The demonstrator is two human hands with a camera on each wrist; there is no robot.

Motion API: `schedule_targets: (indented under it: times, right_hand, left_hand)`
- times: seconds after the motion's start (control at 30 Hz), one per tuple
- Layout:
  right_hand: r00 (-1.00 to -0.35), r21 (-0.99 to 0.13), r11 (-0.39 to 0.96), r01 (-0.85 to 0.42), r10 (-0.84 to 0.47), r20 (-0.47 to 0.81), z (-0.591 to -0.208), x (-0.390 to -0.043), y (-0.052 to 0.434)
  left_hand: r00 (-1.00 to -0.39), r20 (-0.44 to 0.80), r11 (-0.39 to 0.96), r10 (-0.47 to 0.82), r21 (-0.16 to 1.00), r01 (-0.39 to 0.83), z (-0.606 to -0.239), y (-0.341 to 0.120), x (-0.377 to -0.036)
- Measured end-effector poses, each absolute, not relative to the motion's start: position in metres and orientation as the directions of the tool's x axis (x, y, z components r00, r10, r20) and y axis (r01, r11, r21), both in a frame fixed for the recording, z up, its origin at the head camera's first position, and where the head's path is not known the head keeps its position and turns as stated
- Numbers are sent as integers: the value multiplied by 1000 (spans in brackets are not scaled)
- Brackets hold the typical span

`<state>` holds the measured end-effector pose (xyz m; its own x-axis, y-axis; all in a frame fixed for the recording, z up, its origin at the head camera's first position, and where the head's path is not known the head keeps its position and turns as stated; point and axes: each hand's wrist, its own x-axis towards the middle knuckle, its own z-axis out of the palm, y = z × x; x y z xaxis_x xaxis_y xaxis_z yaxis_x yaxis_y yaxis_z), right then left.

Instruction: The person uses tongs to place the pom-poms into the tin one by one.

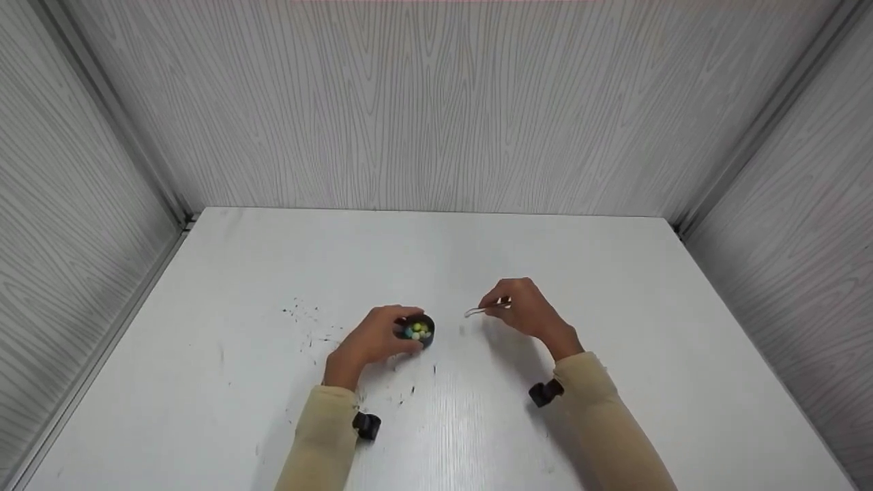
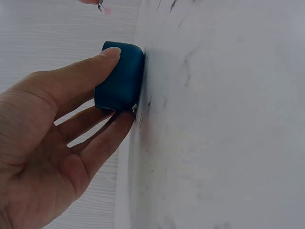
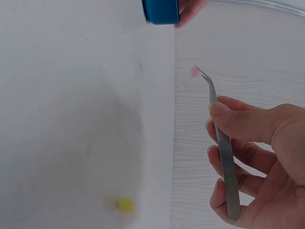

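Note:
My left hand (image 1: 374,337) grips a small round blue container (image 2: 123,78) at its sides, thumb on the near side and fingers on the far side. It stands on the table, its mouth upward. Several small balls (image 1: 418,327) in yellow, green, white and blue lie inside. To the right, my right hand (image 1: 528,310) pinches metal bent-tip tweezers (image 3: 226,162) above the table, tips toward the container. A small pink ball (image 3: 195,71), blurred, shows at the tweezer tips. In the right wrist view a yellow ball (image 3: 126,205) lies on the table.
The white table (image 1: 614,286) carries dark specks and smudges (image 1: 310,324) on its left part. Wood-grain panels (image 1: 436,102) enclose it at the back and on both sides. A clear tube or cable (image 3: 267,5) shows in the right wrist view's top corner.

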<state>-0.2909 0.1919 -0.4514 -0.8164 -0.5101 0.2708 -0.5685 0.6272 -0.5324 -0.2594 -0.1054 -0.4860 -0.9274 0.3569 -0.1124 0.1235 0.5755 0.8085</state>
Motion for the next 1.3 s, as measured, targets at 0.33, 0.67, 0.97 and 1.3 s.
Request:
schedule_targets:
  times: [0.33, 0.67, 0.97, 1.3]
  right_hand:
    - [-797, -528, 609, -591, -542, 267, -450, -291, 172]
    - [-795, -504, 628, -593, -558, 239, -448, -289, 154]
    - [-795, -499, 635, -590, -563, 224, -451, -288, 139]
    - [-770, -489, 612, -621, -592, 237, -451, -289, 128]
  left_hand:
    - [-930, -119, 584, 349, 804, 117, -484, -104, -259]
    - [-927, -112, 582, 357, 803, 127, -483, -104, -261]
    - [-924, -112, 577, 365, 806, 130, -484, -105, -260]
    - [-914, -77, 566, 398, 805, 179, -484, -106, -260]
